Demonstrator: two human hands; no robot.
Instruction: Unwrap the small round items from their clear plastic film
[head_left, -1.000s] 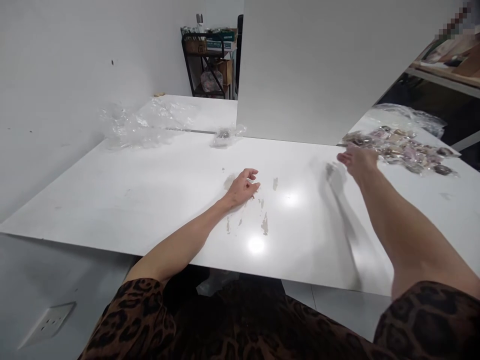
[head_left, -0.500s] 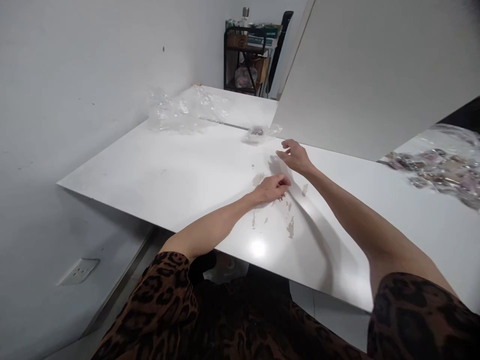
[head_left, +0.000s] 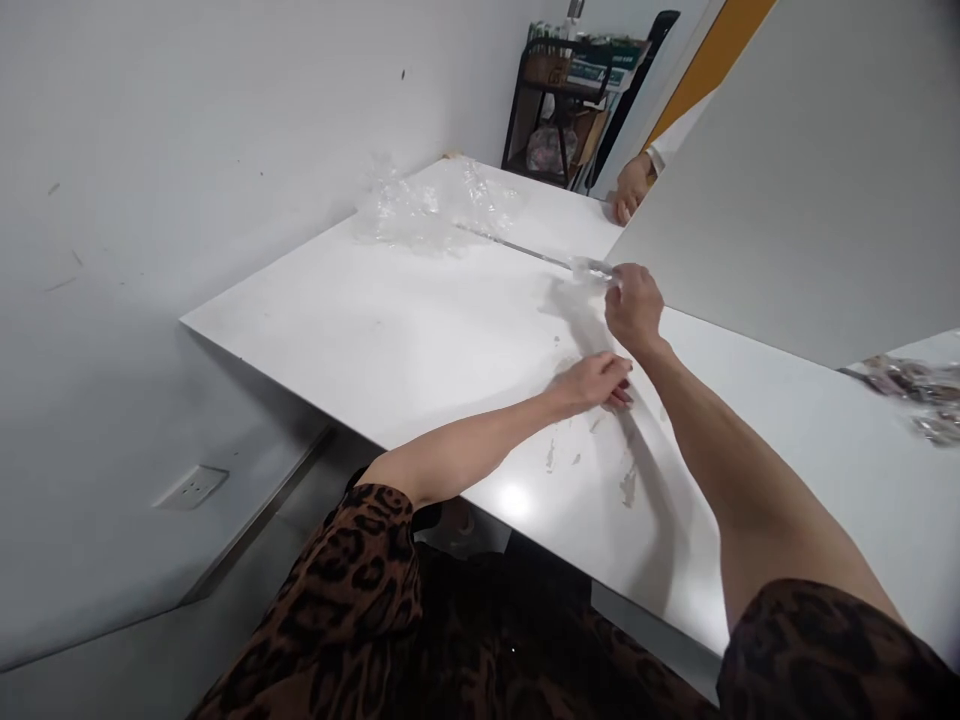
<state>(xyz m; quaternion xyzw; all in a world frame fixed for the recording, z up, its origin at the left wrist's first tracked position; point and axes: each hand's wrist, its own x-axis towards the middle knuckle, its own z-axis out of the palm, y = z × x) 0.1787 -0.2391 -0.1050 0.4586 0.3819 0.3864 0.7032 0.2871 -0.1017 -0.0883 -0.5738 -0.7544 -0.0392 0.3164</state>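
Pinching clear plastic packet (head_left: pixel 592 269) with right hand (head_left: pixel 634 306) near grey panel (head_left: pixel 810 190); curling left hand (head_left: pixel 600 382) low over white table (head_left: pixel 300 325), leaving its grip unclear.

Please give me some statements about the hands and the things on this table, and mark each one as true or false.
1. The right hand touches a small clear bag. True.
2. The left hand is farther from the wearer's body than the right hand. False: the left hand is nearer.
3. Another person's hand shows beside the pale panel. True.
4. The crumpled plastic is under the panel. False: the crumpled plastic lies near the wall.
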